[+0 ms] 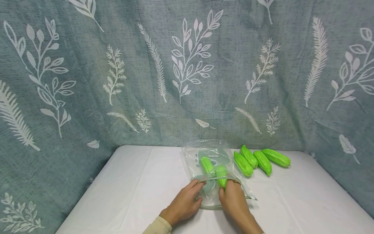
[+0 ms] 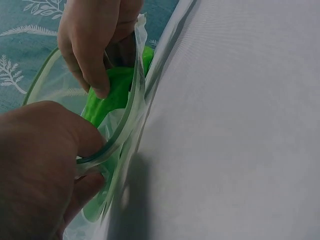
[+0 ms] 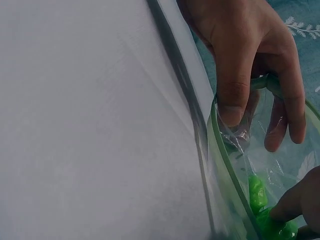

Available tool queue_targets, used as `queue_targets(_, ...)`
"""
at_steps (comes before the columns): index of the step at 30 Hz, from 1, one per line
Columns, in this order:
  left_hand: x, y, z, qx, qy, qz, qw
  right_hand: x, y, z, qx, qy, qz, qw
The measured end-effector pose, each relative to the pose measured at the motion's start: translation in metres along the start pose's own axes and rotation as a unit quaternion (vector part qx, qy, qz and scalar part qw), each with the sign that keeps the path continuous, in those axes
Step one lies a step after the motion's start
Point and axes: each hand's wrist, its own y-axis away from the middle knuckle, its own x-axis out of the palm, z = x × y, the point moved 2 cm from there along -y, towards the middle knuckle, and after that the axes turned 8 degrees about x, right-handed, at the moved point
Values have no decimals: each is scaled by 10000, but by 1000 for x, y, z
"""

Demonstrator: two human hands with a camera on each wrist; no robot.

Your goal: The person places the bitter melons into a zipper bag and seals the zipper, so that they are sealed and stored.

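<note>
A clear zip-top bag [image 1: 191, 159] with a pale green rim lies on the table, its mouth towards me. My left hand [image 1: 186, 200] pinches the bag's rim, thumb and fingers on either side of it in the left wrist view. My right hand [image 1: 235, 198] reaches in at the mouth and grips a bright green ridged gourd [image 1: 222, 172]; its fingers are partly hidden by the bag. Another green gourd [image 1: 206, 164] lies deeper in the bag. In the right wrist view, the right hand [image 3: 304, 202] touches the gourd [image 3: 277, 229] inside the rim.
Several matching green gourds [image 1: 264, 162] lie in a group just right of the bag, near the table's back edge. A white cloth covers the table [image 1: 131, 188]. A blue-green curtain [image 1: 222, 81] with white leaf prints hangs behind and at both sides.
</note>
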Motion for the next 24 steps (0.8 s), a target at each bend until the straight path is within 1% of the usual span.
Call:
queue_targets(6,0,-1,0,5,45,12,10000,4,-5,0,38,52,39,10000)
queue_targets(10,-1,-1,1,-48,-25,19,10000,8,-8,2,30,-160,-39,9999)
queue_targets(13,-1,-1,1,-63,-81,18,9999,10,-11,4,20,-281,-20,9996)
queue_targets(19,0,0,1,22,-32,-6,10000,12,-19,8,-3,-380,225,9990)
queue_targets(24,-1,1,1,98,-68,-66,9999,14,-25,9,181,-579,540,9967)
